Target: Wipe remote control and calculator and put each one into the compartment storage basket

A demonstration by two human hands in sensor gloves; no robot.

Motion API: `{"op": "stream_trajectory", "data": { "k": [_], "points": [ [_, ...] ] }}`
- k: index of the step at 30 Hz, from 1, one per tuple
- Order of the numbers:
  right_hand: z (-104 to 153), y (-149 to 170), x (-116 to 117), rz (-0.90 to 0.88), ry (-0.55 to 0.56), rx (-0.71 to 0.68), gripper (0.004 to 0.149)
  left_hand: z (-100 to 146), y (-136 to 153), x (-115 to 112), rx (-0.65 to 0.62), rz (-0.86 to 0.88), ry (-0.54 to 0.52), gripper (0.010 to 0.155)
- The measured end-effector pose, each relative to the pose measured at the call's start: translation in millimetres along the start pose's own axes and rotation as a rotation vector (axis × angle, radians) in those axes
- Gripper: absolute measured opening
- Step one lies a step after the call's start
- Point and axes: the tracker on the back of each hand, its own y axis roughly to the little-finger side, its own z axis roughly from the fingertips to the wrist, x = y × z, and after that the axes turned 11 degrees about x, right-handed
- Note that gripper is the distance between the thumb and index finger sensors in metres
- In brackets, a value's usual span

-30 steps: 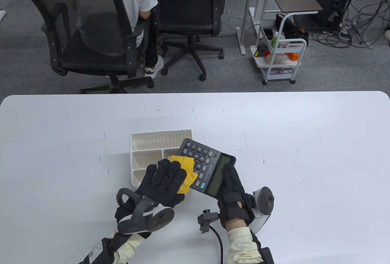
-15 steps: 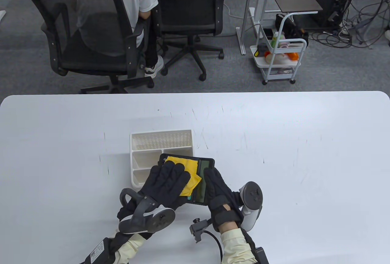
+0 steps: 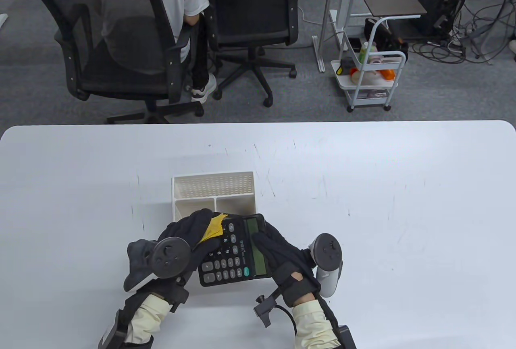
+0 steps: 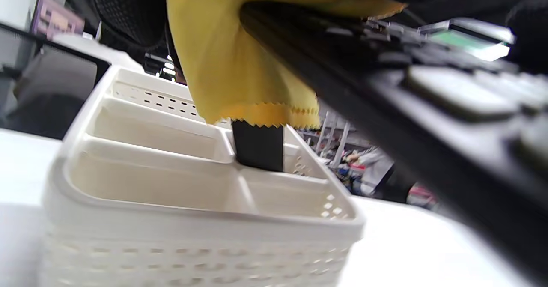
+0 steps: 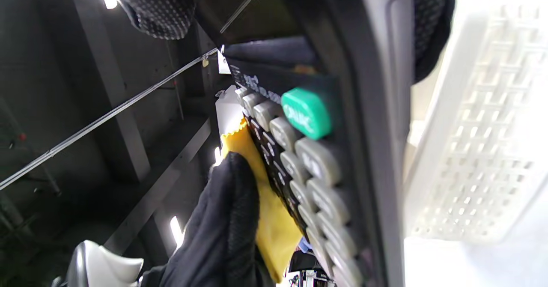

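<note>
The white worktop [image 3: 363, 188] carries a cream compartment storage basket [image 3: 213, 188] near its middle, with a perforated tall section at the far side and lower divided bays toward the person. In the left wrist view a dark flat thing stands upright in one of the bays [image 4: 258, 145]; it may be the remote control, though too little of it shows past the cloth to be sure. No remote lies anywhere on the worktop, so that half of the task is likely finished.

The black calculator [image 3: 234, 250] is held in the air just in front of the basket, keys and green display facing up, partly overlapping the basket's near edge in the table view. The right hand [image 3: 278, 258] grips it at the display end, fingers curled over the edge. The left hand [image 3: 183, 232] is clamped on a yellow wiping cloth [image 3: 214, 226] and presses it against the calculator's left side; the right wrist view shows the cloth pinched along the rim beside the key rows.

As a judgement, wiping of the calculator is in hand. What is left is finishing the wipe and setting the calculator into a free compartment.
</note>
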Motion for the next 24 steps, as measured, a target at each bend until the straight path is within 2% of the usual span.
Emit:
{"op": "stream_trajectory", "data": {
  "k": [3,9,12,18,24],
  "points": [
    [-0.8,0.2,4.9,0.017,-0.026,-0.015,0.067,-0.1,2.7,3.6,0.003,0.044,0.03,0.068],
    [-1.7,1.5,17.7,0.085,-0.09,-0.035,0.066,-1.4,-9.3,-4.9,-0.064,0.03,0.118,0.075],
    [-0.8,-0.7,22.4,0.14,-0.069,-0.077,0.065,-2.6,-10.6,-6.3,-0.072,0.034,0.128,0.077],
    [0.4,-5.4,18.1,0.115,-0.053,-0.118,0.065,-4.7,6.6,-1.7,-0.031,0.021,0.202,0.078],
    [-0.2,-6.4,11.9,0.091,-0.075,-0.132,0.064,-7.4,18.0,-0.4,-0.03,0.164,0.327,0.07]
  ]
}}
